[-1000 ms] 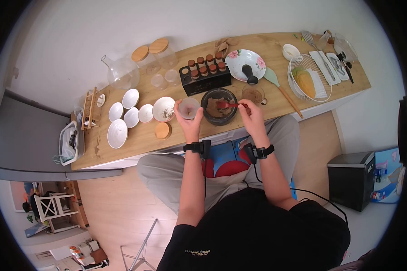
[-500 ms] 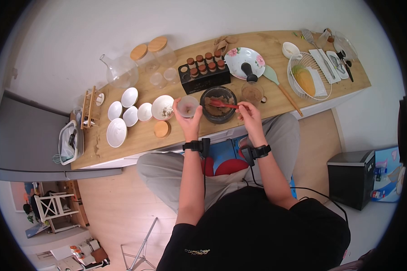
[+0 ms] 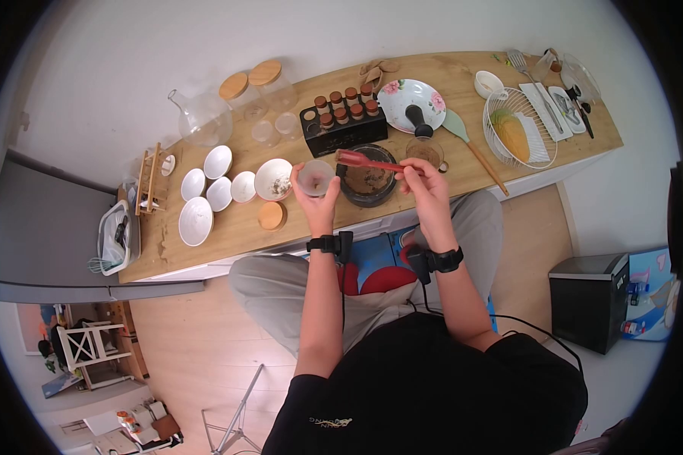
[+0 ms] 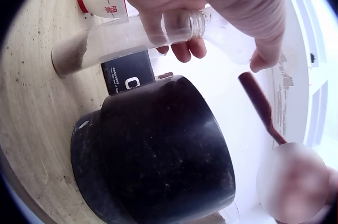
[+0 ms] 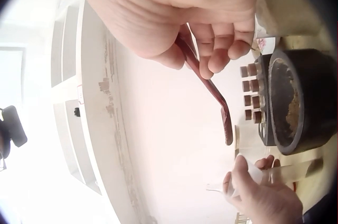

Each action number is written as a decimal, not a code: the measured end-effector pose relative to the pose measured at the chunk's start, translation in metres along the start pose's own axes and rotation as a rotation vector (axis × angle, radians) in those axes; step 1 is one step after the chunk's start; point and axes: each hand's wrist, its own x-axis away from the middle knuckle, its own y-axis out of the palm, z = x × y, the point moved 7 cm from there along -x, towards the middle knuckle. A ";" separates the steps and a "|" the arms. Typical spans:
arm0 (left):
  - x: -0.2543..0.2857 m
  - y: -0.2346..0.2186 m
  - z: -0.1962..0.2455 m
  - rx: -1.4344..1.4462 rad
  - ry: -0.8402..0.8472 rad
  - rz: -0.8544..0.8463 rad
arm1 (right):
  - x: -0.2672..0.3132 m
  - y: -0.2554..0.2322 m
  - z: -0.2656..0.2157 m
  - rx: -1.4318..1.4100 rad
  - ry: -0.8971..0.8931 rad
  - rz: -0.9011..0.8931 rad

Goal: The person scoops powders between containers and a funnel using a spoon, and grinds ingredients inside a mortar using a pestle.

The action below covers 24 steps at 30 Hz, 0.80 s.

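Scoop [image 3: 369, 161], slim and red, in right hand [image 3: 429, 199].

Spatula [image 3: 362, 159]: red | mortar [image 4: 163, 145]: black | 5 bowls [image 3: 196, 221]: white | plate [image 3: 396, 94]: white, pink-flowered

We're in a black short-sleeved tee [image 3: 432, 387] with a tiny pale logo [image 3: 331, 422], plus loose gray pants [image 3: 269, 288]. Also rocking black camera wrist straps [image 3: 324, 244] with black cables [image 3: 344, 303].

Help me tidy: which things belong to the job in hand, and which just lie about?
Likely in the job:
red scraper (right hand)
tube and funnel (left hand)
black bowl of brown powder

Likely lying about:
green turner
slotted turner
glass flask
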 end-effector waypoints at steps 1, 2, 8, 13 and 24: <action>0.000 0.000 -0.001 -0.007 0.009 0.000 | 0.001 0.003 0.001 0.000 0.000 0.000; 0.000 0.000 -0.002 -0.007 0.010 0.000 | 0.003 0.009 0.000 -0.010 -0.023 -0.033; -0.001 0.001 -0.004 0.040 -0.006 -0.019 | 0.013 0.037 0.000 -0.005 -0.099 -0.152; 0.000 0.004 0.006 0.052 0.004 -0.011 | 0.016 0.044 -0.006 0.113 -0.193 -0.200; 0.000 0.000 -0.001 0.005 -0.011 -0.001 | -0.005 -0.009 -0.005 0.070 -0.118 0.026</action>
